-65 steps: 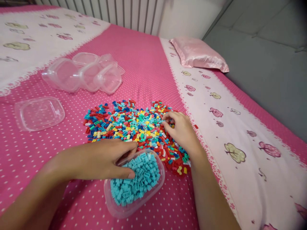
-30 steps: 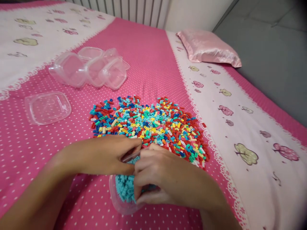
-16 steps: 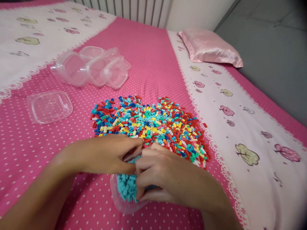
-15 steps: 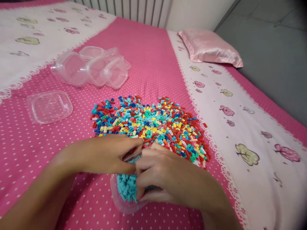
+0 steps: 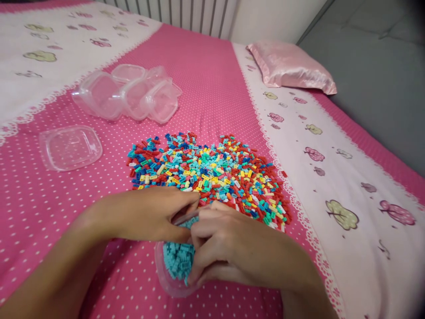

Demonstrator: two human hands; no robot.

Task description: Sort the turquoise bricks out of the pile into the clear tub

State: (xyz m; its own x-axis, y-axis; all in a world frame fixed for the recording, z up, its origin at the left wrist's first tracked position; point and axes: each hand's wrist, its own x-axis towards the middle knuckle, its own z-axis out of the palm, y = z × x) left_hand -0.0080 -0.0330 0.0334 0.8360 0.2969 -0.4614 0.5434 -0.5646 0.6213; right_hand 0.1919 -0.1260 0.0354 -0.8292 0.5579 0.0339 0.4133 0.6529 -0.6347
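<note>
A clear plastic container full of small turquoise toy bricks rests on the pink bedsheet in front of me. My left hand reaches over its far left side, thumb and fingers closed on the container's rim. Over the right part of the container, my right hand has its fingers curled down among the turquoise bricks; its fingertips are partly hidden, and I cannot make out what they hold. Just beyond both hands spreads a pile of mixed toy bricks in red, blue, yellow, green, white and turquoise.
Several clear plastic containers lie in a cluster at the back left. A single clear plastic lid or shallow container lies nearer on the left. A pink satin pillow is at the back right, beside a grey padded panel.
My right hand has shifted slightly right and its fingers have moved, showing a little more of the turquoise bricks. My left hand stays almost in place at the rim.
</note>
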